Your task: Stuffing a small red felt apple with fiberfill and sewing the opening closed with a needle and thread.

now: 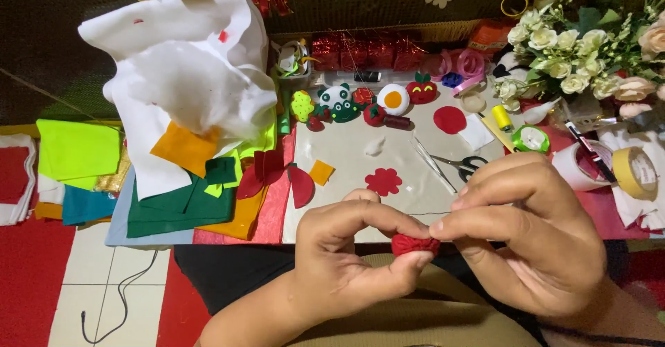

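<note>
Bare mat [409, 205] ahead; scissors [463, 164], felt flower [383, 181] beyond.

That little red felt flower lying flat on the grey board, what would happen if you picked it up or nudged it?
The red felt flower looks thin and flat, so it would probably flop and weigh almost nothing. With scalloped edges and no height, it seems unlikely to roll or tip. On the smooth grey board, a nudge would likely just slide it.

A small piece of red felt [415, 244], gathered into a puckered, rounded bundle, is held low in the middle of the view, above the lap. It is pinched at both ends, and a thin dark thread [429, 214] is seen stretched just above it.
</note>
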